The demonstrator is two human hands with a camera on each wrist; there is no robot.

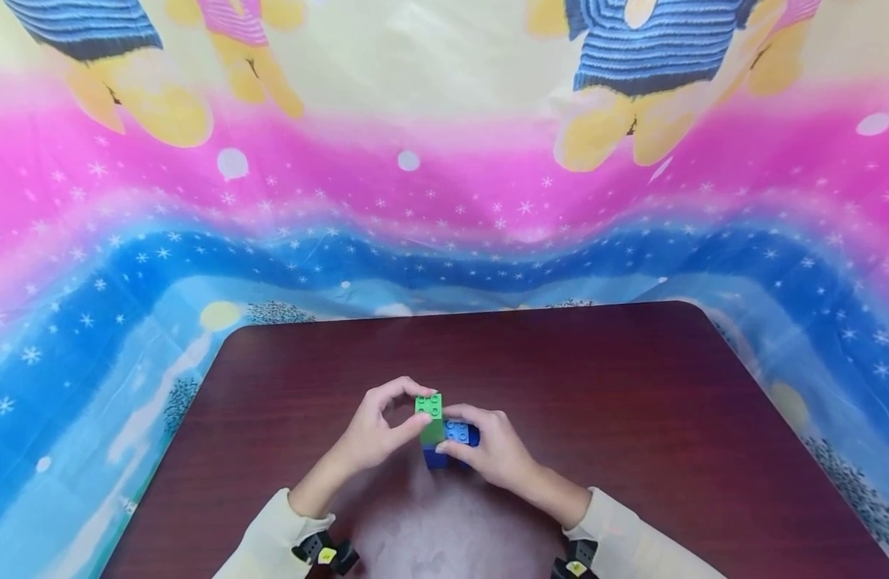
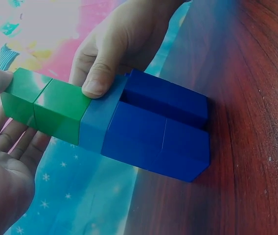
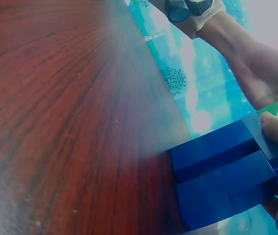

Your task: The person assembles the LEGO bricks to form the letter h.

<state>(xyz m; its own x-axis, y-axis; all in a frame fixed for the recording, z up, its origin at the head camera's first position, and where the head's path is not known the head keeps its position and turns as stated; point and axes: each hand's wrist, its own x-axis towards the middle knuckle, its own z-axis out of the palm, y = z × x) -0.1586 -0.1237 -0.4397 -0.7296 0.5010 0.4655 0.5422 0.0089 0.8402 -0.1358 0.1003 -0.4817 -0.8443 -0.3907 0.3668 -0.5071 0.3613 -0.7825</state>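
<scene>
On the table stands a small tower of toy building bricks. Two dark blue columns [image 2: 144,137] form its base, side by side with a narrow gap between them. A lighter blue brick [image 1: 457,432] bridges their tops. Two green bricks [image 2: 60,110] are stacked on the left end of that bridge. My left hand [image 1: 372,426] pinches the uppermost green brick [image 1: 429,405] between thumb and fingers. The lighter blue brick is pinched by my right hand [image 1: 500,450], whose thumb lies on its near side, just beside the lower green brick.
The dark reddish-brown wooden table [image 1: 632,378] has rounded far corners. Behind and around it hangs a printed cloth [image 1: 444,185] with pink and blue bands and snowflakes. Both wrists wear black straps with small devices [image 1: 328,553], over pale sleeves [image 1: 632,531].
</scene>
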